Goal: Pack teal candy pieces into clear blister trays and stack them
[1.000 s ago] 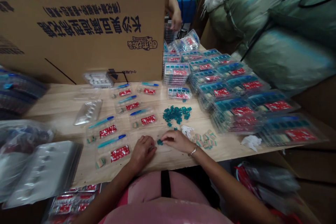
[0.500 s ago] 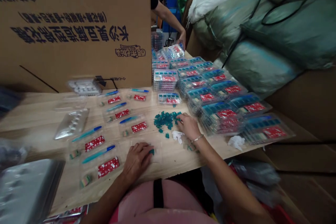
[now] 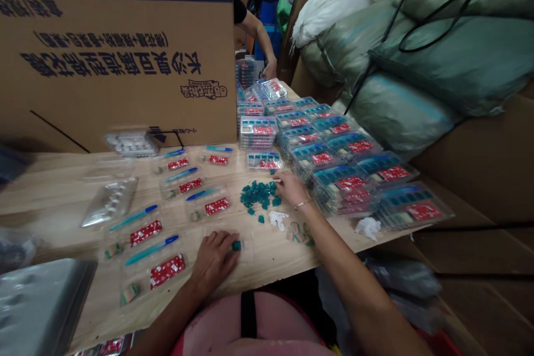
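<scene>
My left hand (image 3: 214,260) rests on the table over a clear plastic tray (image 3: 248,246). Its thumb and forefinger close around a small teal piece (image 3: 237,245). At the upper right edge of a loose heap of teal pieces (image 3: 256,194) is my right hand (image 3: 292,189), fingertips pinched together; what they hold, if anything, is too small to make out. White crumpled scraps (image 3: 277,220) and some striped tan-green pieces (image 3: 298,232) lie below that wrist. To the left, several clear trays each hold a blue pen (image 3: 152,250), a red patterned packet (image 3: 167,271) and a striped piece (image 3: 130,293).
Stacks of filled clear packs (image 3: 350,183) line the right of the table. A large cardboard box (image 3: 117,89) stands at the back left. Grey moulded trays (image 3: 41,300) lie at the near left. Behind the stacks a co-worker's arm (image 3: 261,36) reaches down. Large sacks (image 3: 450,61) rise at the right.
My right hand has shifted slightly up from the heap's right side to its upper edge. My left hand stays at the tray. The whole view has shifted a little.
</scene>
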`<move>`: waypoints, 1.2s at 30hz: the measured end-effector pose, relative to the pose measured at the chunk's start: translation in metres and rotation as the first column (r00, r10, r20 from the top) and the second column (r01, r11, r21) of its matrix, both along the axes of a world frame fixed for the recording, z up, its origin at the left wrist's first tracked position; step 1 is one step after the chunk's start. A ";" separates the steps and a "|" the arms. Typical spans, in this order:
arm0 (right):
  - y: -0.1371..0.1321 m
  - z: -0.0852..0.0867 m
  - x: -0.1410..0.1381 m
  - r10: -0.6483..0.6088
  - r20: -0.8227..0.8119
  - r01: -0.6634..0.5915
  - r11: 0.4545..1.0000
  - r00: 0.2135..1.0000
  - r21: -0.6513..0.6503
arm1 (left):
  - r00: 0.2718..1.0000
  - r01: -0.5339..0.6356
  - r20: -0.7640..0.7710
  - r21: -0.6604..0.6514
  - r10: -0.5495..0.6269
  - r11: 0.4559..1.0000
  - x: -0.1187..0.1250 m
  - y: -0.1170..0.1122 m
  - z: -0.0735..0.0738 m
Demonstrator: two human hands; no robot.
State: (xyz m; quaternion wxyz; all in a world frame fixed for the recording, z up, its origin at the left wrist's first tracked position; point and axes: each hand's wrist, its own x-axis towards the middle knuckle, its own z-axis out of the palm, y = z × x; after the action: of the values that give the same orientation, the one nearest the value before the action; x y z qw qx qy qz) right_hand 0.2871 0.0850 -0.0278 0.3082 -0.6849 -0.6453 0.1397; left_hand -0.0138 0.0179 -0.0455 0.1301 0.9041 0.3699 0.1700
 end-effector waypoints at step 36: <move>-0.153 -0.008 -0.130 -0.036 -0.914 -0.301 0.939 0.404 -0.170 | 0.600 0.382 0.253 -0.924 0.759 0.006 0.008 -0.037 0.041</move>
State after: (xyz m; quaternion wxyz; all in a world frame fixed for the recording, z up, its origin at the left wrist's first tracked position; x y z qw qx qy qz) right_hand 0.1570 -0.0676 -0.0359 0.4842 -0.4846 -0.3983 0.6100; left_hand -0.0059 -0.0196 -0.0043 0.8206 0.2986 0.4232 0.2417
